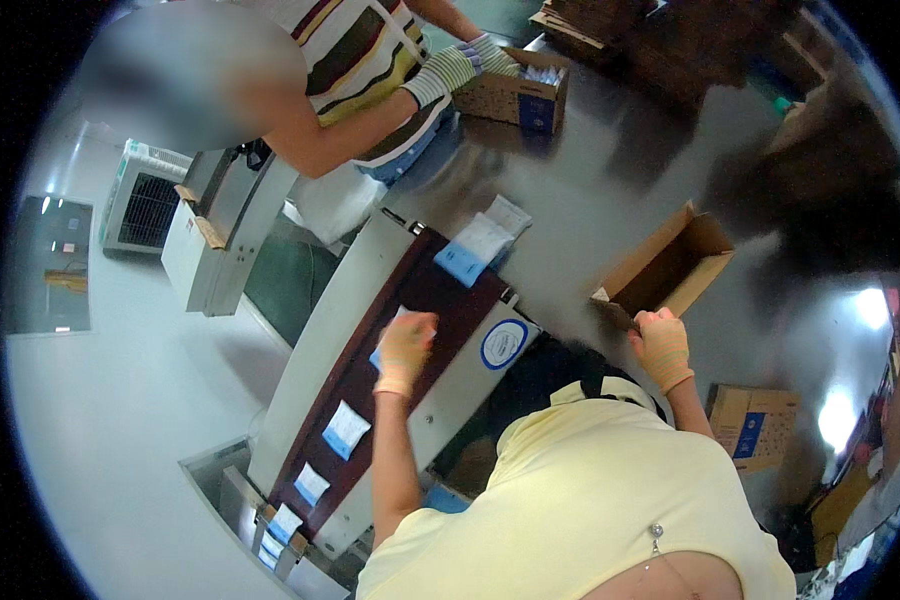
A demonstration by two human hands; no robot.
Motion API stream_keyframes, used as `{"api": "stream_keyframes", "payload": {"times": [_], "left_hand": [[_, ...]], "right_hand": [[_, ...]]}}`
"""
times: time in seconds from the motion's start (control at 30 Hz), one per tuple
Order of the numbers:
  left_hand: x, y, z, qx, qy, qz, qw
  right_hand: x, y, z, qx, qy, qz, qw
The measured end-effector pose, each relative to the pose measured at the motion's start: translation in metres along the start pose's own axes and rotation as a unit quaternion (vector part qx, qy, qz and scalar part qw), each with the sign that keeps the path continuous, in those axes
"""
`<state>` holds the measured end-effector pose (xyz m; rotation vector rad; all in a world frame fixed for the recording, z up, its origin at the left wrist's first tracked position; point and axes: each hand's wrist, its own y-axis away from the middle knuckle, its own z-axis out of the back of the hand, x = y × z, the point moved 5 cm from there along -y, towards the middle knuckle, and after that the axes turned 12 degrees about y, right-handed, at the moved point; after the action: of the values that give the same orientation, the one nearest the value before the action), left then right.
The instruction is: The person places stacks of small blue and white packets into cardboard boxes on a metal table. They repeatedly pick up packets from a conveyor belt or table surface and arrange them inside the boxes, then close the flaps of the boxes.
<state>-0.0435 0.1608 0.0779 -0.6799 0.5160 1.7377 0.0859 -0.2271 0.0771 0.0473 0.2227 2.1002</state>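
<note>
My left hand point(406, 352), in a thin pale glove, is over the dark red conveyor belt point(448, 312). Its fingers are curled on a blue-and-white packet point(376, 357), mostly hidden beneath the hand. With my right hand point(662, 348), gloved too, I grip the near end of an open cardboard box point(705, 275) on the metal table. The part of its inside that shows is bare brown cardboard. More packets lie spaced along the belt, such as one packet point(347, 430) nearer me. At the belt's far end, a few packets point(480, 243) overlap.
Across the table, a co-worker's striped gloved hands point(448, 72) are at a box filled with packets point(530, 100). Another cardboard box point(753, 427) stands to my right. Stacked cardboard point(580, 25) lies at the back. The conveyor's pale side frame point(460, 395) runs close beside me.
</note>
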Motion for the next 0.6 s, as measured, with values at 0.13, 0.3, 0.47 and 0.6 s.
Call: {"api": "stream_keyframes", "payload": {"times": [0.13, 0.3, 0.47, 0.6], "left_hand": [[0.100, 0.066, 0.085, 0.040, -0.210, 0.267, 0.939], [0.110, 0.108, 0.070, 0.102, -0.290, 0.360, 0.881], [0.111, 0.042, 0.056, -0.036, -0.048, 0.193, 0.979], [0.052, -0.078, 0.020, -0.115, 0.315, 0.147, 0.930]], "right_hand": [[0.000, 0.000, 0.002, -0.023, -0.012, 0.015, 1.000], [0.001, -0.004, 0.012, -0.005, -0.019, 0.007, 1.000], [0.002, -0.003, 0.014, -0.035, -0.022, 0.016, 0.999], [0.000, -0.004, 0.008, -0.001, -0.002, 0.003, 1.000]]}}
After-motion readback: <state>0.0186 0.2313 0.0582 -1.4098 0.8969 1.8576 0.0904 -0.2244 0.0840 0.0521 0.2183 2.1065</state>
